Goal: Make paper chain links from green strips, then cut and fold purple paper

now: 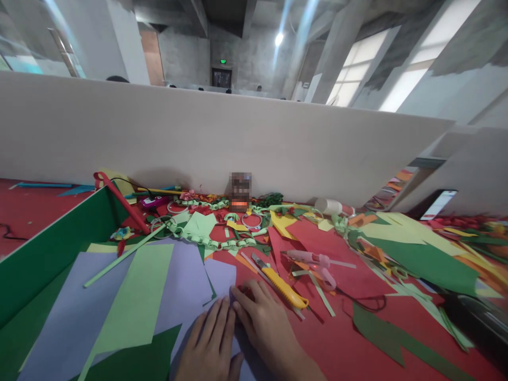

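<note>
My left hand (210,341) lies flat with fingers stretched out on a lavender paper sheet (216,278) at the near edge of the red table. My right hand (264,320) rests beside it, fingers extended and pressing the same sheet's right edge. Fingertips of both hands almost touch. A yellow utility knife (282,286) lies just right of my right hand's fingers. A pink glue gun (317,262) lies further right.
Light green paper (137,301), dark green sheets (420,259) and paper chains (226,243) litter the red table (341,344). A green box wall (47,248) stands at left. A white partition (238,132) closes the back. A phone (438,203) leans at right.
</note>
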The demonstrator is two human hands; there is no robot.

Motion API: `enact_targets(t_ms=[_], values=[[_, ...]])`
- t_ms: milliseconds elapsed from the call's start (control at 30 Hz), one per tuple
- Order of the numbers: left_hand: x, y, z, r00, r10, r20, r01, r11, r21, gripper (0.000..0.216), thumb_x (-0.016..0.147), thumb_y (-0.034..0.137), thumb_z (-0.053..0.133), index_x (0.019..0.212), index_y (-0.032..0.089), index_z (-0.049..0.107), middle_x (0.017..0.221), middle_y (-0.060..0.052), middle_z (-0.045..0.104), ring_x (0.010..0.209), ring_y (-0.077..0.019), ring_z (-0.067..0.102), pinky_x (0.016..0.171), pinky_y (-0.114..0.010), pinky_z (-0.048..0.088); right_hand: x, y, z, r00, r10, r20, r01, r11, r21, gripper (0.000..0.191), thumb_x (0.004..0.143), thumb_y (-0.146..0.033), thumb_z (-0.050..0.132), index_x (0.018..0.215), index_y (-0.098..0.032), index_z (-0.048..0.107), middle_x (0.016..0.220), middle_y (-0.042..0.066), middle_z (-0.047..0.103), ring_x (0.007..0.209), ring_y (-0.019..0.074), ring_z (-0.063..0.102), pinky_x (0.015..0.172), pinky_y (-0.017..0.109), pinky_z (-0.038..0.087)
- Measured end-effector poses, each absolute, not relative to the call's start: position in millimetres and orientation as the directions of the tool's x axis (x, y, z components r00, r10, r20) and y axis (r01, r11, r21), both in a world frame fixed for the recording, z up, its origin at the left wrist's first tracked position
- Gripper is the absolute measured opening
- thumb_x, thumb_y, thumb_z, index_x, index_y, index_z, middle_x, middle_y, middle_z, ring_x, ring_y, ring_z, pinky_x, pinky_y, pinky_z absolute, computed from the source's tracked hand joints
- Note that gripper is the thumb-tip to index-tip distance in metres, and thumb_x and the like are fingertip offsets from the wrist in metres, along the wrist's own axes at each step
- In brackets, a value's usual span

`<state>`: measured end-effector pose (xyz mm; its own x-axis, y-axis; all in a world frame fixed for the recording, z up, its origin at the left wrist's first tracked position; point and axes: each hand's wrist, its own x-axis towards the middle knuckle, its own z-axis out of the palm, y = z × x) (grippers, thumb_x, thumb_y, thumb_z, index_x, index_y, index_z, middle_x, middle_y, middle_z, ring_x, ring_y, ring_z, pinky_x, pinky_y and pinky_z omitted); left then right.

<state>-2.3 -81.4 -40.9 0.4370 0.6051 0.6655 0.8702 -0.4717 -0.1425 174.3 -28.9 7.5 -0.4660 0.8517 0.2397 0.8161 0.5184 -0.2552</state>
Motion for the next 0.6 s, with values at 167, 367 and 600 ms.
enact_targets(t_ms=[167, 367, 600], values=[[-4, -79, -36, 0.478, 0.588, 0.653, 0.851, -0.493, -0.181, 0.047, 0.101, 0.048, 0.047, 0.118, 0.014, 0.075, 0.123, -0.011, 0.077, 0.117, -0.0232, 0.065, 0.108, -0.036, 0.036, 175, -32, 1, -0.513, 0.821, 0.250, 0.820, 0.555, -0.141, 0.037, 0.103, -0.025, 0.051, 0.138, -0.025, 0.064, 0.115, 0.011, 0.069, 0.098, 0.0270, 0.065, 0.079, 0.039, 0.059], [-4, -74, -37, 0.481, 0.604, 0.636, 0.853, -0.490, -0.180, 0.040, 0.101, 0.040, 0.048, 0.119, 0.015, 0.074, 0.128, -0.009, 0.075, 0.119, -0.0218, 0.065, 0.110, -0.035, 0.036, 177, -32, -6, -0.518, 0.819, 0.247, 0.821, 0.557, -0.126, 0.039, 0.103, -0.026, 0.049, 0.141, -0.026, 0.063, 0.119, 0.011, 0.070, 0.098, 0.0290, 0.063, 0.085, 0.046, 0.055], [-4, -73, -45, 0.468, 0.639, 0.611, 0.864, -0.475, -0.165, 0.039, 0.101, 0.036, 0.047, 0.124, 0.017, 0.072, 0.135, -0.008, 0.072, 0.125, -0.0208, 0.063, 0.119, -0.034, 0.032, 178, -32, -6, -0.512, 0.820, 0.256, 0.820, 0.556, -0.138, 0.040, 0.103, -0.026, 0.049, 0.141, -0.026, 0.062, 0.119, 0.012, 0.069, 0.099, 0.0297, 0.062, 0.086, 0.046, 0.052]])
